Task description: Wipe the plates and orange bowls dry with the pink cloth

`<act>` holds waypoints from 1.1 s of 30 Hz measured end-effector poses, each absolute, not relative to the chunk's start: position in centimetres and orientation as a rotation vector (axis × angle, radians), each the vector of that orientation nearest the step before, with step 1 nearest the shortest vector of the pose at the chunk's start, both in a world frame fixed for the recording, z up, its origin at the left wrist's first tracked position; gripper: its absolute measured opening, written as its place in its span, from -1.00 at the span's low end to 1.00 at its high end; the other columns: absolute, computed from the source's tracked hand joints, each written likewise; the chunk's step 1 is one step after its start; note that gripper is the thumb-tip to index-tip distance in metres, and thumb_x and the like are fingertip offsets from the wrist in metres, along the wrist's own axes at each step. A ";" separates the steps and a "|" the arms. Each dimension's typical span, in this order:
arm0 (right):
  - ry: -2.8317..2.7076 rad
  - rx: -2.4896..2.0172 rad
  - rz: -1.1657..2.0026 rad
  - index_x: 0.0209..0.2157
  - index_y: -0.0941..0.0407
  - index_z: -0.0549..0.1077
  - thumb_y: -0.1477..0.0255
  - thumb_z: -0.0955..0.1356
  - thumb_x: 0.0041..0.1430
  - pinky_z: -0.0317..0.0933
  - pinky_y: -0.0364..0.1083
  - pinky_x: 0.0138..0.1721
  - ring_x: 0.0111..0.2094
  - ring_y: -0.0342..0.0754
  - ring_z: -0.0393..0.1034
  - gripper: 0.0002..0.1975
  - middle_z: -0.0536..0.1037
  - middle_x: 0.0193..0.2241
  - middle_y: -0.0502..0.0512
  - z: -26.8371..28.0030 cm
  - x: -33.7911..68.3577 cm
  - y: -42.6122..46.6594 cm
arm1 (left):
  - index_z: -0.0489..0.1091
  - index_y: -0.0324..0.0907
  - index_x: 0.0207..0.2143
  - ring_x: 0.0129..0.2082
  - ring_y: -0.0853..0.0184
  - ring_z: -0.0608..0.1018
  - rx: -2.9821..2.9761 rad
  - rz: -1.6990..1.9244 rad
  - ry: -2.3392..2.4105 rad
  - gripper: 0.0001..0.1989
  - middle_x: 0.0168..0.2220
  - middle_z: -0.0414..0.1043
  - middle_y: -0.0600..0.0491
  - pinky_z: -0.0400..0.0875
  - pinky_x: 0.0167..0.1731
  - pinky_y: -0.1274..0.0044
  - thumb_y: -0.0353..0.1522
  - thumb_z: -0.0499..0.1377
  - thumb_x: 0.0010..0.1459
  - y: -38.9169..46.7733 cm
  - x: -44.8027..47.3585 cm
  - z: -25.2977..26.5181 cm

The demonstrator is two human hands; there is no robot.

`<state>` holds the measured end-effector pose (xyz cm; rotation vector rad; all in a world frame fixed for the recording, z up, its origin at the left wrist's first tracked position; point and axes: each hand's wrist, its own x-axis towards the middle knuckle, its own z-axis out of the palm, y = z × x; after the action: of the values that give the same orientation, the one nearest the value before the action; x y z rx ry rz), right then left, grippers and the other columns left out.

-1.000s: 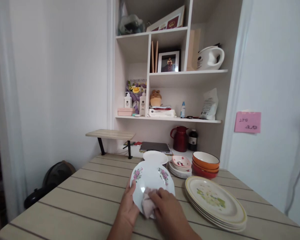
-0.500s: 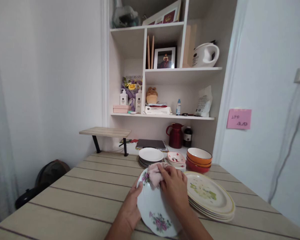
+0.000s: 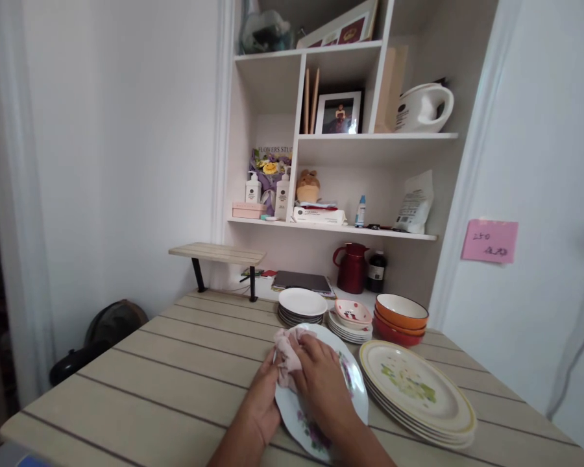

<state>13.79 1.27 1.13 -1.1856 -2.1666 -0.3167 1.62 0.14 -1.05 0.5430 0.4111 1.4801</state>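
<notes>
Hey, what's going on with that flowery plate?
A person is holding the flowery plate with the left hand and pressing a pink cloth onto it with the right hand. The cloth is by the plate's far left edge. On the table, a stack of cream plates sits to the right, with white plates and bowls farther back.

Two bare forearms rise from the bottom edge, the left forearm (image 3: 238, 441) slanting rightward, the right forearm (image 3: 363, 441) slanting leftward. The left hand (image 3: 263, 394) is tilted on edge, fingertips upward. The right hand (image 3: 321, 377) shows its back, palm downward, fingers bent, just beside the left.
</notes>
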 end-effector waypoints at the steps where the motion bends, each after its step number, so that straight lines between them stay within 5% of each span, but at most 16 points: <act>1: -2.171 -1.185 -0.321 0.20 -0.13 0.32 0.51 0.29 0.21 0.04 0.08 0.15 0.10 0.11 0.28 -0.47 0.44 0.13 0.08 1.2 13.9 1.4 | 0.39 -0.14 0.09 -0.17 0.17 0.63 0.546 1.479 0.418 -0.48 -0.14 0.60 -0.08 0.45 -0.08 0.39 -0.39 0.35 0.05 0.1 1.6 -1.0; 8: -2.008 -1.304 -0.437 0.14 -0.21 0.38 0.52 0.30 0.20 -0.09 0.22 0.19 0.13 0.14 0.25 -0.49 0.48 0.09 0.05 2.3 16.6 2.6 | 0.32 -0.18 0.16 -0.13 0.09 0.62 0.548 1.464 0.437 -0.43 -0.13 0.59 -0.17 0.43 -0.03 0.31 -0.33 0.32 0.10 -0.1 1.0 -0.8; 14: -1.952 -1.324 -0.487 0.14 -0.20 0.39 0.52 0.30 0.21 0.05 0.14 0.08 0.13 0.14 0.23 -0.50 0.43 0.14 0.05 2.5 17.7 2.7 | 0.22 -0.18 0.23 -0.08 0.04 0.60 0.474 1.559 0.446 -0.35 -0.05 0.55 -0.21 0.44 0.00 0.24 -0.30 0.31 0.11 0.2 -0.4 -0.6; 23: -2.116 -1.252 -0.465 0.07 -0.14 0.45 0.53 0.34 0.14 0.11 0.06 -0.12 -0.05 0.16 0.30 -0.52 0.51 0.01 0.08 1.9 16.2 0.1 | 0.31 -0.14 0.15 -0.02 0.07 0.58 0.317 1.796 0.469 -0.50 -0.02 0.54 -0.16 0.43 0.04 0.25 -0.33 0.26 0.16 0.8 -2.5 0.0; 33: -2.282 -0.983 -0.286 0.18 -0.24 0.31 0.32 0.37 0.21 0.03 0.06 0.02 -0.05 0.08 0.30 -0.50 0.52 -0.02 0.03 1.0 12.4 -1.7 | 0.32 -0.30 0.14 -0.09 0.03 0.60 0.330 1.456 0.422 -0.45 -0.08 0.55 -0.25 0.48 -0.03 0.28 -0.26 0.27 0.15 -0.3 -1.0 0.6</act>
<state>12.37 -1.73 0.98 -0.9826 -2.2820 -0.2863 -1.05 -0.25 0.57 0.3299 0.4217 1.4563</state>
